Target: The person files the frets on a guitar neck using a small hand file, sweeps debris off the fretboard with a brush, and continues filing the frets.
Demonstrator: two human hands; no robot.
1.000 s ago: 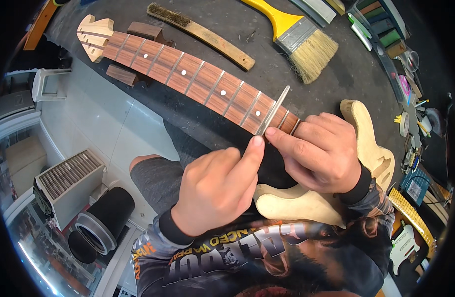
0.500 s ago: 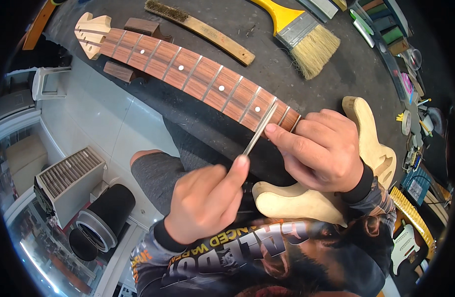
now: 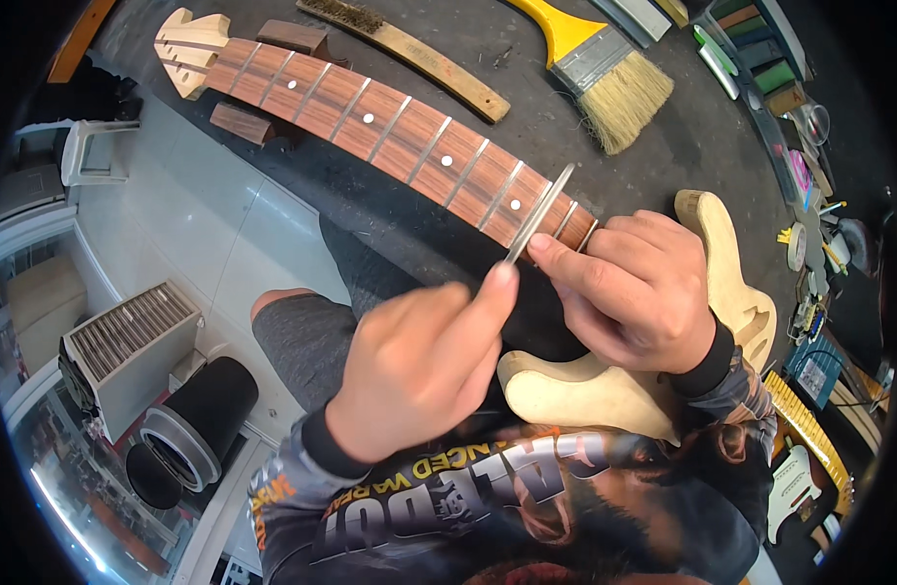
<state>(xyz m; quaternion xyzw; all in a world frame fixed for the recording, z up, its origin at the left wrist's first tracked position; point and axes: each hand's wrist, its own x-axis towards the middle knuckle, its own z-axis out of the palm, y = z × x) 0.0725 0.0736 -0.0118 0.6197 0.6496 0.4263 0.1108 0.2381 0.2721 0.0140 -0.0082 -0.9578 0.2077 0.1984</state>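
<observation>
A guitar neck (image 3: 400, 138) with a reddish-brown fretboard, metal frets and white dots lies slantwise, its pale headstock at the far left. My left hand (image 3: 424, 356) is closed around the near end of a thin metal file (image 3: 538, 216), index finger stretched along it. The file lies across the fretboard along a fret, its tip past the far edge. My right hand (image 3: 636, 292) curls round the body end of the neck, its index fingertip against the fretboard's near edge beside the file. Below that hand is an unfinished pale wooden guitar body (image 3: 590, 395), partly covered by the wrist.
A wooden-handled brush (image 3: 419, 63) and a broad yellow-handled paintbrush (image 3: 604, 83) lie on the dark bench (image 3: 707, 136). Brown support blocks (image 3: 242, 123) sit by the headstock end. Small tools and another guitar (image 3: 798, 483) crowd the right. A black bin (image 3: 205, 414) stands lower left.
My left hand has pushed the file up and right, so its tip now reaches past the fretboard's far edge. The right hand stays at the neck's end. The view has shifted slightly.
</observation>
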